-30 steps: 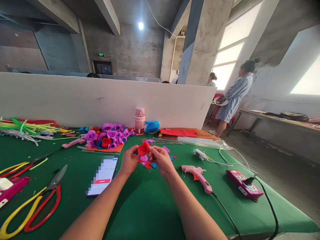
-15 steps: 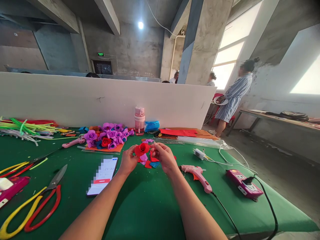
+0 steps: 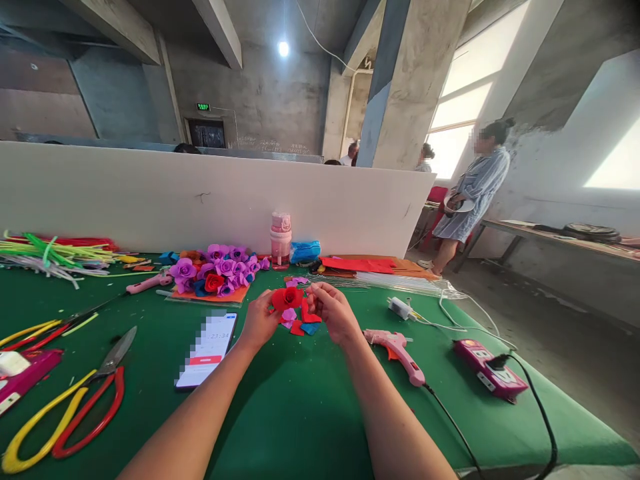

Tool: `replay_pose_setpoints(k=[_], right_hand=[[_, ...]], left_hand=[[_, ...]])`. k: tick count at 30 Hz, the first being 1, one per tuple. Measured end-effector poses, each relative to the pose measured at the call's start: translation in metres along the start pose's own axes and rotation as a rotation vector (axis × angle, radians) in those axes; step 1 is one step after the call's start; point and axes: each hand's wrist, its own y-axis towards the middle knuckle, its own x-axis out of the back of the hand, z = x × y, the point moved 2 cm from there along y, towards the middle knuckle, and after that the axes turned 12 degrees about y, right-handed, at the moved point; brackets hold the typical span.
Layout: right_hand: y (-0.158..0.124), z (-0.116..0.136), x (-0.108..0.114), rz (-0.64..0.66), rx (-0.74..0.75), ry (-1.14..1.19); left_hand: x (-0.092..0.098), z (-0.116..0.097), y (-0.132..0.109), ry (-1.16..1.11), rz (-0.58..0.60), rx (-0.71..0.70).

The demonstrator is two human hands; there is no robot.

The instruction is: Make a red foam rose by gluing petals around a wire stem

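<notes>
A red paper rose [image 3: 287, 299] is held above the table in the thumb and fingers of my left hand [image 3: 260, 320], which grips its left side. My right hand [image 3: 333, 312] is closed in a pinch at the flower's right edge, where a petal reaches its fingertips. Below and behind the rose lie loose paper petals, among them a blue petal [image 3: 310, 328] and a pink petal [image 3: 289, 316]. To the right of my right hand, a pink glue gun [image 3: 400, 352] rests on the green table [image 3: 300, 413].
Finished paper roses [image 3: 227, 268] are heaped at the back left, near a pink bottle [image 3: 281, 241]. A phone [image 3: 207, 350] and large scissors [image 3: 100, 387] lie to the left. A purple power strip [image 3: 490, 370] sits right. A white partition [image 3: 225, 193] borders the back; a person [image 3: 473, 187] stands beyond.
The rose has turned slightly, its right petal now reaching sideways, and my right fingertips have shifted a little to the right. The standing person has shifted the white object held.
</notes>
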Motion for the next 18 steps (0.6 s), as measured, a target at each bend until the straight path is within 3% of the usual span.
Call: replay_pose_setpoints(k=[10,15,18], right_hand=[[0.002,-0.019,-0.003,0.039,-0.103,-0.104],[0.002,-0.013,-0.002,-0.033,0.031,-0.067],[0.003,-0.01,-0.002,-0.006,0.028,-0.059]], left_hand=[[-0.003,0.002,0.001,0.042,-0.006,0.071],[-0.002,0.0,0.001,0.025,0.04,0.014],[-0.002,-0.001,-0.001,0.043,0.052,-0.038]])
